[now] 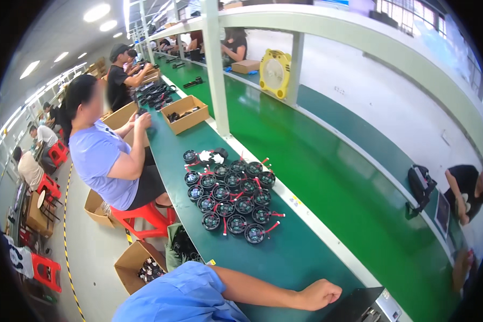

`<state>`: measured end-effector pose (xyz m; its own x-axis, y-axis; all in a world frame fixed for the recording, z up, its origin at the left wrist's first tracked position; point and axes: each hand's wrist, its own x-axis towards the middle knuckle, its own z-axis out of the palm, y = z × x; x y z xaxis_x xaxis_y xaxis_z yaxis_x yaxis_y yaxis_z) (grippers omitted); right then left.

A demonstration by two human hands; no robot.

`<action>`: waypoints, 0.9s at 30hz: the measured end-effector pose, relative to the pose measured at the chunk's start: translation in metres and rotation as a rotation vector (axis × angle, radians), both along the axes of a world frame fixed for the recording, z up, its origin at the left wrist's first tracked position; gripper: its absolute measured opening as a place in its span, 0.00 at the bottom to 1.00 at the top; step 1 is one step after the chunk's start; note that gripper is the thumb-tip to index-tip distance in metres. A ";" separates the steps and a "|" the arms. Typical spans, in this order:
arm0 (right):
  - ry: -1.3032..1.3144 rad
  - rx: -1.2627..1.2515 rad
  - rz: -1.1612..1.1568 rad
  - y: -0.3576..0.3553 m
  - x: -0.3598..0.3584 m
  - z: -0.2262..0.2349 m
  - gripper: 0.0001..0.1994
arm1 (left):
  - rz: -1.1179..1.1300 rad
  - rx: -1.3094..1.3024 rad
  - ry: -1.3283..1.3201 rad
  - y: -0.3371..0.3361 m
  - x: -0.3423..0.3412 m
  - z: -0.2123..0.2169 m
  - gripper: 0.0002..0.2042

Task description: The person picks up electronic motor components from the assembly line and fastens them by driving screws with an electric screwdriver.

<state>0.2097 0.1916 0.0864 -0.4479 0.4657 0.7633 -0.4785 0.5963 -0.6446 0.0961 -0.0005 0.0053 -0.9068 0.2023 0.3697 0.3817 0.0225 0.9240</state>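
The left hand (pixel 319 294), with its bare forearm coming out of a light-blue fabric sleeve (pixel 172 294), is held low over the near end of a long dark-green worktop (pixel 263 268). The grip is curled inward at the fingers; whether anything is held inside it cannot be told. Just beside it, a black and silver box-shaped device (pixel 389 306) is partly cut off by the lower edge. The right hand is not shown.

Farther along the worktop, well apart from the hand, round black plastic housings with red wires (pixel 244 204) are grouped closely in uneven rows. At their far end, a white piece (pixel 205 156) is seen among black ones. Beyond them, an open brown cardboard box (pixel 193 122) is placed near a co-worker in a lavender shirt (pixel 99 147), seated on a red plastic stool (pixel 150 231).
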 end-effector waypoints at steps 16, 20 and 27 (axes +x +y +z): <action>0.656 0.211 0.423 -0.017 -0.073 0.012 0.27 | 0.054 -0.048 0.056 0.002 0.012 0.009 0.04; 0.944 0.369 0.653 -0.008 -0.088 0.011 0.27 | 0.100 -0.027 0.155 0.005 0.012 0.003 0.03; 1.353 0.685 1.086 0.006 -0.106 0.018 0.27 | 0.239 -0.066 0.217 0.006 0.008 0.001 0.03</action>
<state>0.1040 0.1976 0.1046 0.6928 -0.0747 0.7172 -0.6970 -0.3243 0.6395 0.1044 0.0055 0.0060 -0.8329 0.0232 0.5529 0.5464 0.1922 0.8152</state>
